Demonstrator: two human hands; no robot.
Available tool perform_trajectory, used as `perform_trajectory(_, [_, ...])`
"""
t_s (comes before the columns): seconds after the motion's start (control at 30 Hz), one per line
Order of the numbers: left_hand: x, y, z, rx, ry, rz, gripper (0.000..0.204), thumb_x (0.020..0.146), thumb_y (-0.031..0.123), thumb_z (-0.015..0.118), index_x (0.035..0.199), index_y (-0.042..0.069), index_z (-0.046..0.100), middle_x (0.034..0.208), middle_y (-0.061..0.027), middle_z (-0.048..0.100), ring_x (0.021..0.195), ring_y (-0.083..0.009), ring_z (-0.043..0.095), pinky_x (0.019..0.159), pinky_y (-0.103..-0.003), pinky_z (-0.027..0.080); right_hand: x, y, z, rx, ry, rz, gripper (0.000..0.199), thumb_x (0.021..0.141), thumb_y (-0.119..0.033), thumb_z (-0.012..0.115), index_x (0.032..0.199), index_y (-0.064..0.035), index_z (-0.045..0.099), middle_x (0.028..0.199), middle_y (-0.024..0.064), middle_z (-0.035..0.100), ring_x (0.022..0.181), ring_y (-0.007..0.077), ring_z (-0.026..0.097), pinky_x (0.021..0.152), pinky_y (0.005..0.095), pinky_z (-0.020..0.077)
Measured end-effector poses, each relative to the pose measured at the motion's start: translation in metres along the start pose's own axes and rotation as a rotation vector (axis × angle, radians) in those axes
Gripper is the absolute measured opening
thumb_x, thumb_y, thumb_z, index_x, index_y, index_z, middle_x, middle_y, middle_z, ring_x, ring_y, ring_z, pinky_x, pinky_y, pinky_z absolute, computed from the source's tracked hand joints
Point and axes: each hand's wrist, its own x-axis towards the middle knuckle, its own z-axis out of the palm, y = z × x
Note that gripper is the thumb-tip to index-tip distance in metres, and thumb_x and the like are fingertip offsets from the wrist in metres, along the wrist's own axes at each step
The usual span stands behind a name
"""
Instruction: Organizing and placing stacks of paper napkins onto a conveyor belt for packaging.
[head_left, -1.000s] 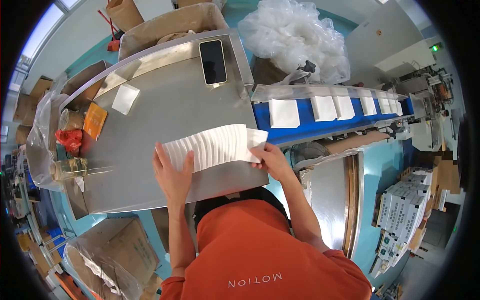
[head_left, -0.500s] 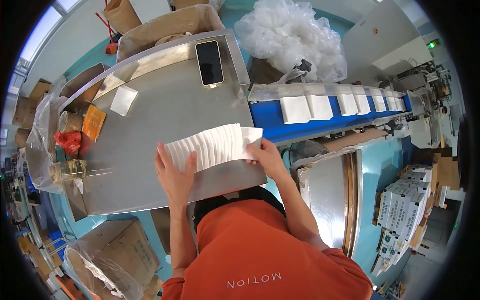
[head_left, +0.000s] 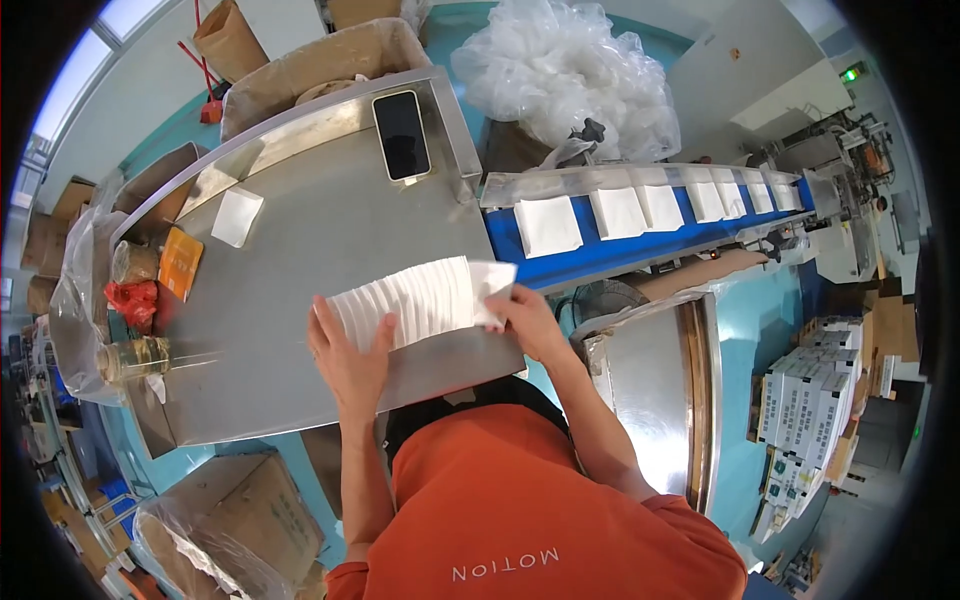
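A curved row of white square packets [head_left: 415, 298], too plain to tell their contents, stands on edge along the near part of a steel table [head_left: 300, 260]. My left hand [head_left: 350, 358] is closed round the left end of this row, thumb on its near side and fingers on the far side. At the right end, my right hand [head_left: 530, 322] pinches a white packet [head_left: 490, 279] by its right edge. That packet leans against the last of the row. Beyond my right hand, a blue conveyor belt [head_left: 590, 258] carries several similar white packets [head_left: 548, 226] toward the table.
On the table lie a phone [head_left: 401, 137], one loose white packet [head_left: 237, 217], an orange pouch [head_left: 181, 263], a red plastic bag [head_left: 132, 302] and a tape roll [head_left: 135, 360]. Raised steel edges border its far side. Cardboard boxes [head_left: 230, 510] and clear plastic bags [head_left: 570, 80] stand around.
The packets on the belt have moved left, closer to the table. Both hands keep their hold on the row and the end packet. The whole view has shifted slightly.
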Motion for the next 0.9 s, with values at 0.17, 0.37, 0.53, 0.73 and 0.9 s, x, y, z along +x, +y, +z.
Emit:
perform_trajectory(0.17, [-0.001,0.014,-0.001,-0.062,-0.097,0.037,0.096,0.077,0.042,0.079,0.148,0.000,0.028,0.141,-0.0304,0.039,0.129,-0.0453,0.041,0.105,-0.051,0.036,0.016,-0.004,0.004,-0.019,0.116,-0.012,0.052,0.095,-0.039,0.062,0.124,0.0031,0.054,0.104,0.0114,0.064,0.093,0.0183,0.062,0.081,0.0313,0.0501])
perform_trajectory(0.37, [-0.001,0.012,0.006,-0.068,-0.046,0.042,0.099,0.075,0.041,0.081,0.148,0.001,0.028,0.142,-0.0311,0.038,0.129,-0.0468,0.040,0.105,-0.051,0.036,0.006,-0.027,0.050,-0.398,-0.028,-0.306,0.076,0.089,-0.052,0.063,0.136,0.0058,0.047,0.126,0.0221,0.059,0.119,0.0283,0.054,0.102,0.0361,0.0400])
perform_trajectory(0.53, [0.001,0.011,0.005,-0.052,-0.067,0.013,0.100,0.075,0.045,0.080,0.148,0.002,0.028,0.144,-0.0313,0.035,0.130,-0.0468,0.039,0.105,-0.052,0.035,0.013,-0.023,0.034,-0.375,0.066,-0.210,0.075,0.087,-0.058,0.063,0.126,0.0061,0.055,0.113,0.0181,0.065,0.103,0.0252,0.062,0.091,0.0345,0.0468])
perform_trajectory(0.73, [-0.003,0.030,-0.001,0.105,-0.059,-0.008,0.101,0.073,0.053,0.078,0.149,0.006,0.030,0.151,-0.0293,0.027,0.132,-0.0465,0.036,0.102,-0.057,0.034,-0.003,-0.014,0.044,-0.095,0.070,-0.087,0.048,0.095,-0.042,0.059,0.113,0.0031,0.061,0.090,0.0046,0.065,0.078,0.0128,0.059,0.068,0.0268,0.0457])
perform_trajectory(0.9, [-0.002,0.028,0.003,0.181,-0.070,-0.018,0.101,0.071,0.055,0.079,0.149,0.011,0.033,0.154,-0.0273,0.023,0.132,-0.0469,0.035,0.100,-0.059,0.035,0.001,0.012,-0.002,-0.076,-0.069,0.006,0.032,0.093,-0.024,0.066,0.108,0.0028,0.059,0.091,0.0067,0.064,0.073,0.0122,0.062,0.062,0.0230,0.0470])
